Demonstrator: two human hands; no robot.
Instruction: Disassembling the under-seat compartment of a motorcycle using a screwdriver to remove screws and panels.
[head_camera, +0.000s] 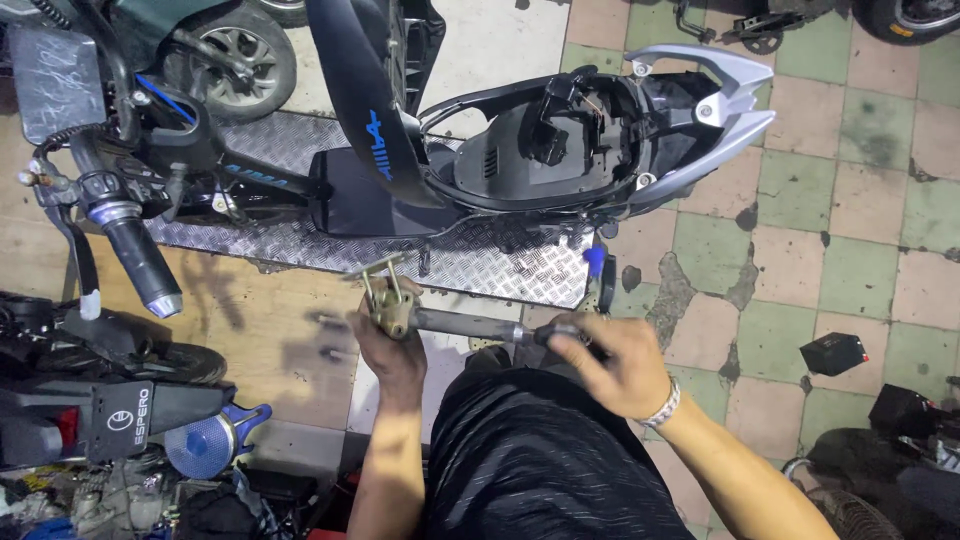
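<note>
My left hand (388, 345) grips the bracket end of a grey metal rod part (455, 322) with a brass-coloured fork bracket (385, 295) on top. My right hand (615, 365), with a metal watch band at the wrist, closes around the rod's dark other end. I hold the part level above my lap, just in front of a black scooter (560, 150) with its seat lifted and the under-seat compartment exposed.
The scooter stands on a checkered metal ramp plate (480, 262). Another scooter's handlebar (130, 250) and black body sit at the left. A small black box (833, 352) lies on the tiled floor at right. Clutter and a blue round part (205, 445) lie lower left.
</note>
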